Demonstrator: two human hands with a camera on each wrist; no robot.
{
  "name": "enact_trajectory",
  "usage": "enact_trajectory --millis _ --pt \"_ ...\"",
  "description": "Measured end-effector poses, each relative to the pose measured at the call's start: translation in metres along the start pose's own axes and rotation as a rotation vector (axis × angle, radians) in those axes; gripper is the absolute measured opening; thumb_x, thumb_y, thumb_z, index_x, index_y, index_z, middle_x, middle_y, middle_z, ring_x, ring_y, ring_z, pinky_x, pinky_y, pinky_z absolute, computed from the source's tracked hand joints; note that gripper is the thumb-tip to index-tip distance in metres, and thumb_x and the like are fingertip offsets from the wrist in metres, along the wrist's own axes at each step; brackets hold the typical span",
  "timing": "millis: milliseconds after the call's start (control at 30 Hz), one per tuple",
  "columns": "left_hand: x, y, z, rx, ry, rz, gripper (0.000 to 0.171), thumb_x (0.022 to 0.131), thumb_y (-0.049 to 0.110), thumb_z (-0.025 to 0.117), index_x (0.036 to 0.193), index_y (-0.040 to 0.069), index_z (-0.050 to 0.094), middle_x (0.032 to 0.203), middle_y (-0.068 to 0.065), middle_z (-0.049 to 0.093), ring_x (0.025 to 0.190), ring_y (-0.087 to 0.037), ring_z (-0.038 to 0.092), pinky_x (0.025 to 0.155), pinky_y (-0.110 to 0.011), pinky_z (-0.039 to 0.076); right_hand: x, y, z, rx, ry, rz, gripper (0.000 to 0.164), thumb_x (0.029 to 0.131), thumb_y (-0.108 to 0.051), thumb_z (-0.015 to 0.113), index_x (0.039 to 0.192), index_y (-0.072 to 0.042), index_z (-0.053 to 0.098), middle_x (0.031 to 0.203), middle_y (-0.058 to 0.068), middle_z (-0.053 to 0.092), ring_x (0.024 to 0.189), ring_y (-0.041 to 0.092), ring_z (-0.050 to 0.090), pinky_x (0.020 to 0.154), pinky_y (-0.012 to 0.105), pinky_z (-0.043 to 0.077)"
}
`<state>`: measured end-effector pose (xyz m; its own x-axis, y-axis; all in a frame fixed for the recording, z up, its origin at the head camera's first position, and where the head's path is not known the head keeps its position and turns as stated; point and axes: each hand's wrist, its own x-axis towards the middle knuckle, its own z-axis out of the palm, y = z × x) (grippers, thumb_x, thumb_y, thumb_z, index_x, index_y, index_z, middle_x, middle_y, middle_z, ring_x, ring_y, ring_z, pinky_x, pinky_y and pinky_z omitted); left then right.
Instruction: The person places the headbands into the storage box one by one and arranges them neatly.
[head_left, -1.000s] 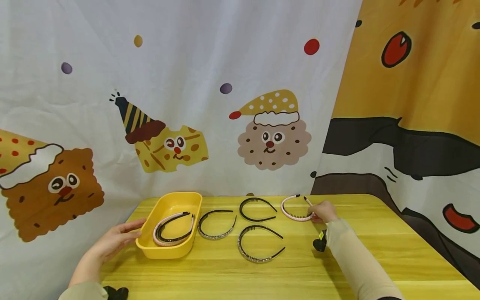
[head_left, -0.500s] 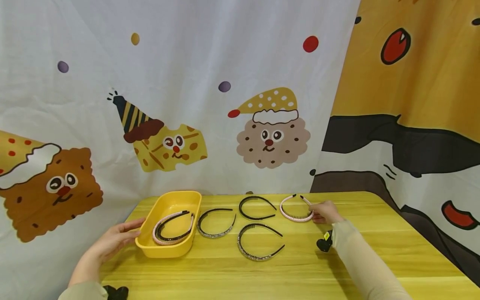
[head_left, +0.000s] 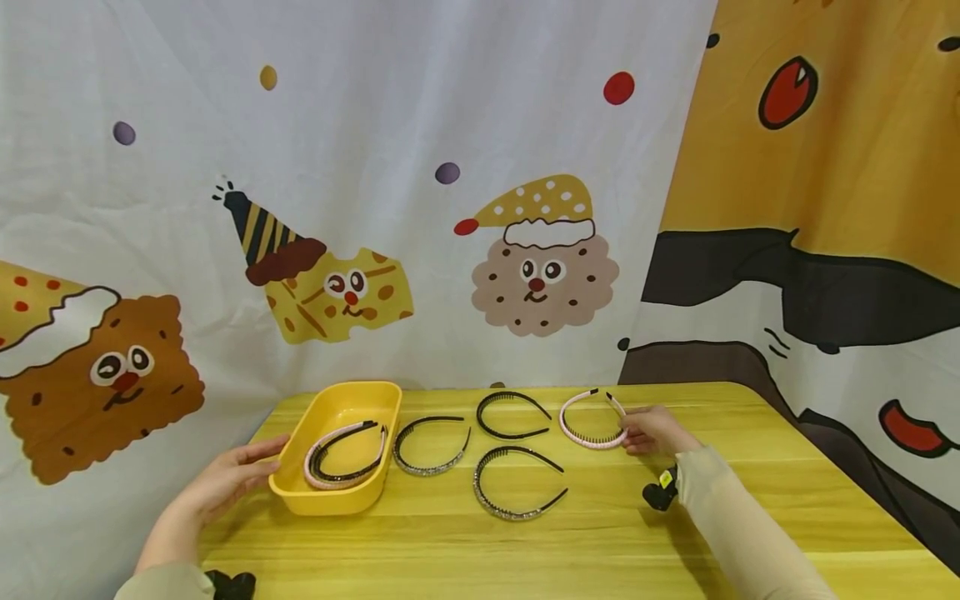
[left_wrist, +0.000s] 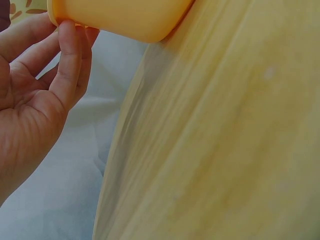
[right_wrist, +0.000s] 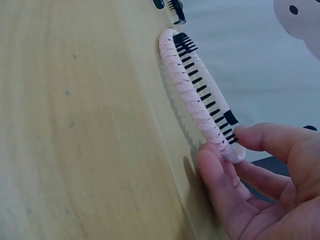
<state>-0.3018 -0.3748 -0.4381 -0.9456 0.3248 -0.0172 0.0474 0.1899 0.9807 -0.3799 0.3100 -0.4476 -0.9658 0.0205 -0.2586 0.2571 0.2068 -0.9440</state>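
Observation:
Near the back right of the table, my right hand (head_left: 657,432) pinches the right side of a pink wrapped headband (head_left: 581,437) between thumb and fingers. Its black comb teeth (right_wrist: 202,89) show along the inner curve in the right wrist view. At the left, my left hand (head_left: 234,482) touches the outer left side of a yellow plastic tray (head_left: 330,503), its fingers (left_wrist: 70,65) fairly straight at the rim. Inside that tray lie a pink headband (head_left: 324,483) and a black headband (head_left: 347,477), overlapping each other.
Between tray and right hand, a plain black headband (head_left: 487,427) lies at the back, with glittery black headbands near the tray (head_left: 427,471) and in front (head_left: 501,511). The wooden table (head_left: 420,558) ends at a printed curtain (head_left: 442,83).
My right hand and forearm have shifted slightly right and toward me, and the pink headband's front has come slightly nearer. My left hand stays at the tray.

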Motion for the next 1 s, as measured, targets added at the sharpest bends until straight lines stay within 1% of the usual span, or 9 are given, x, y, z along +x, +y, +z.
enact_trajectory --millis 133,300,400,467,533,600,667,800,1000 --pt "-0.001 0.0 -0.001 0.001 -0.006 0.001 0.063 0.101 0.01 0.052 0.147 -0.014 0.018 0.142 0.0 0.045 0.11 0.001 0.055 0.091 -0.025 0.049 -0.001 0.002 0.0 -0.004 0.003 -0.005 0.055 0.095 -0.004 0.056 0.139 0.02 0.032 0.074 0.011 0.061 0.062 0.017 0.064 0.062 0.032 0.058" --pt "-0.002 -0.001 -0.001 -0.004 -0.018 0.011 0.063 0.101 0.01 0.052 0.146 -0.016 0.017 0.135 0.009 0.049 0.11 0.002 0.055 0.09 -0.025 0.049 -0.003 0.005 0.001 -0.023 0.045 -0.002 0.056 0.096 -0.005 0.056 0.141 0.017 0.033 0.08 0.012 0.06 0.065 0.018 0.065 0.064 0.033 0.058" --pt "-0.002 -0.002 -0.002 -0.01 -0.018 0.014 0.064 0.1 0.009 0.052 0.146 -0.016 0.016 0.132 0.013 0.05 0.11 0.002 0.056 0.09 -0.025 0.049 -0.004 0.005 0.001 -0.026 0.056 -0.01 0.057 0.096 -0.006 0.056 0.143 0.016 0.031 0.081 0.012 0.06 0.066 0.018 0.065 0.065 0.033 0.058" --pt "-0.002 -0.002 -0.002 -0.014 -0.019 0.013 0.063 0.101 0.009 0.052 0.146 -0.016 0.016 0.132 0.012 0.05 0.11 0.001 0.056 0.09 -0.025 0.049 -0.005 0.005 0.001 -0.016 0.063 -0.016 0.057 0.096 -0.006 0.056 0.143 0.015 0.031 0.082 0.012 0.061 0.066 0.018 0.065 0.064 0.033 0.058" --pt "-0.002 -0.002 -0.002 -0.013 -0.018 0.009 0.063 0.101 0.01 0.052 0.147 -0.016 0.016 0.134 0.011 0.049 0.11 0.001 0.056 0.091 -0.025 0.049 -0.005 0.005 0.001 -0.009 0.052 -0.03 0.057 0.097 -0.007 0.055 0.144 0.015 0.029 0.084 0.012 0.061 0.067 0.018 0.065 0.065 0.032 0.058" --pt "-0.001 -0.001 -0.002 -0.011 -0.017 0.006 0.063 0.101 0.009 0.051 0.147 -0.015 0.016 0.135 0.01 0.048 0.11 0.001 0.055 0.091 -0.025 0.049 -0.007 0.004 0.002 0.004 0.057 -0.038 0.057 0.097 -0.007 0.055 0.144 0.014 0.031 0.085 0.012 0.061 0.068 0.019 0.066 0.065 0.031 0.058" --pt "-0.001 -0.001 -0.002 -0.005 -0.018 0.007 0.063 0.101 0.009 0.051 0.147 -0.015 0.016 0.136 0.008 0.048 0.111 0.001 0.055 0.091 -0.025 0.049 -0.01 0.004 0.003 0.006 0.049 -0.054 0.058 0.097 -0.007 0.055 0.144 0.014 0.029 0.086 0.012 0.061 0.068 0.018 0.066 0.064 0.031 0.058" --pt "-0.001 0.001 0.0 0.007 -0.023 0.008 0.063 0.101 0.009 0.051 0.146 -0.016 0.016 0.138 0.006 0.047 0.111 0.0 0.055 0.091 -0.025 0.049 -0.016 0.003 0.006 0.02 0.049 -0.075 0.059 0.096 -0.005 0.055 0.145 0.013 0.029 0.083 0.011 0.062 0.066 0.019 0.067 0.063 0.031 0.058" --pt "-0.001 0.001 0.0 0.008 -0.015 0.008 0.063 0.101 0.01 0.052 0.147 -0.015 0.016 0.134 0.01 0.048 0.11 0.001 0.056 0.09 -0.024 0.049 -0.02 -0.001 0.008 0.03 0.03 -0.111 0.06 0.096 -0.004 0.054 0.147 0.011 0.027 0.079 0.01 0.067 0.064 0.018 0.068 0.061 0.033 0.058"
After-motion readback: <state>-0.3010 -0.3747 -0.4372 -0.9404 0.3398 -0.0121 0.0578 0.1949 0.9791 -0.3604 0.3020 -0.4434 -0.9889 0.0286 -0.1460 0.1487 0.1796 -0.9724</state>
